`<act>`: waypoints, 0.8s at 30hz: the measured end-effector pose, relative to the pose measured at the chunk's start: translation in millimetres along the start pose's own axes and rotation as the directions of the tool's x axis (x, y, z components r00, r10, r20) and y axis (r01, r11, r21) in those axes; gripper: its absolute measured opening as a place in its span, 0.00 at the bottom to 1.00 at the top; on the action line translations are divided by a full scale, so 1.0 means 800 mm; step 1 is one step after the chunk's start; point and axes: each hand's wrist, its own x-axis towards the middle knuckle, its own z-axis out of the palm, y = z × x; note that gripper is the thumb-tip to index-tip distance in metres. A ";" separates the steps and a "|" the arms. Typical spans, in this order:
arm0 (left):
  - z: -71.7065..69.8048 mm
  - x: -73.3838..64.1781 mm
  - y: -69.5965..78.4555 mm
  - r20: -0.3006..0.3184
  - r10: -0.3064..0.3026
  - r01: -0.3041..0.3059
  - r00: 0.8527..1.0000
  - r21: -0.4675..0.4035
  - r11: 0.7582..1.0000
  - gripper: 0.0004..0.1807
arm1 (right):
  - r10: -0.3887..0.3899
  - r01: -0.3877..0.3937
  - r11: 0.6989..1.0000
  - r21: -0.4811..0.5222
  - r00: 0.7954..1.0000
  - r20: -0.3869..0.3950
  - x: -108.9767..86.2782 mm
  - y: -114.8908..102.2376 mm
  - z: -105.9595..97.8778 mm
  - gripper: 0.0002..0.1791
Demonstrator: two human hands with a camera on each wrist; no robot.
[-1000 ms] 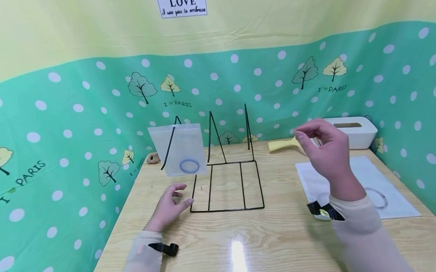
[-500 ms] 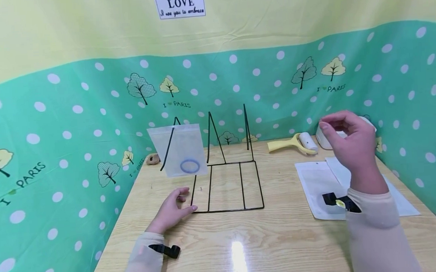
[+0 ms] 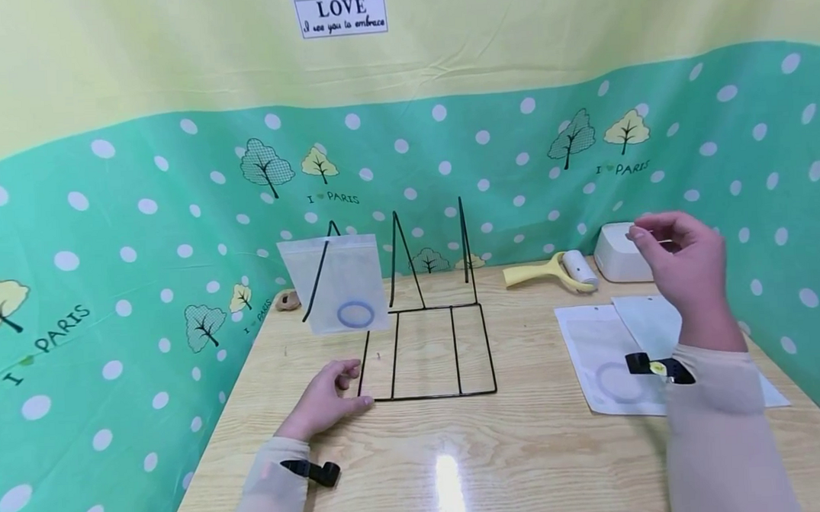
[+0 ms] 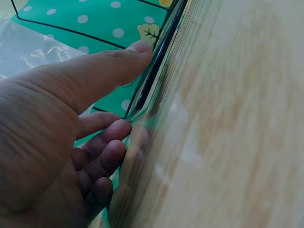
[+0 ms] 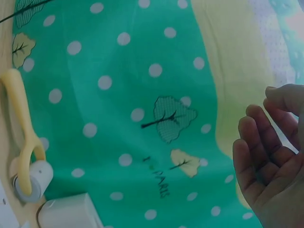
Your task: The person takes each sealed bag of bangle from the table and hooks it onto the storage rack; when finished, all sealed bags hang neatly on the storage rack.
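Note:
My left hand (image 3: 325, 401) rests at the front left corner of a black wire rack (image 3: 458, 353), its fingers loosely bent. In the left wrist view the thumb lies beside the black wire; whether it touches cannot be made out. A translucent zip bag (image 3: 328, 279) with a blue ring (image 3: 355, 314) inside stands against the rack's left upright. My right hand (image 3: 688, 263) is raised at the right, before the white box (image 3: 619, 254), fingers bent and thumb near the index finger. Nothing shows in it in the right wrist view (image 5: 275, 156).
Two more flat bags lie on the wooden table (image 3: 528, 449) at the right, the nearer bag (image 3: 592, 340) with a ring (image 3: 620, 383) showing. A yellow-handled lint roller (image 3: 551, 271) lies at the back. A small brown object (image 3: 288, 299) sits far left, by the patterned cloth (image 3: 164, 282).
My right hand has moved to the right, uncovering the lint roller and the nearer flat bag. The left hand has shifted slightly nearer the rack's front corner. Rack and upright bag have stayed put.

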 end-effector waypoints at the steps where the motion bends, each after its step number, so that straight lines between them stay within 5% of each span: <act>1: 0.000 0.000 0.000 0.005 0.001 -0.001 1.000 0.003 1.000 0.45 | 0.022 -0.022 1.000 -0.009 1.000 0.006 0.001 0.004 -0.002 0.15; 9: 0.001 -0.001 0.002 0.011 0.010 -0.010 1.000 0.023 1.000 0.44 | 0.143 -0.129 0.977 -0.167 0.987 0.074 0.007 0.041 -0.008 0.23; 16: 0.003 0.000 0.002 -0.001 0.014 -0.014 1.000 0.038 0.999 0.41 | 0.288 -0.236 0.930 -0.280 0.944 0.160 0.013 0.076 -0.013 0.31; 24: 0.003 0.001 0.000 -0.020 0.019 -0.018 1.000 0.041 0.999 0.38 | 0.325 -0.244 0.909 -0.337 0.922 0.211 0.016 0.102 0.000 0.32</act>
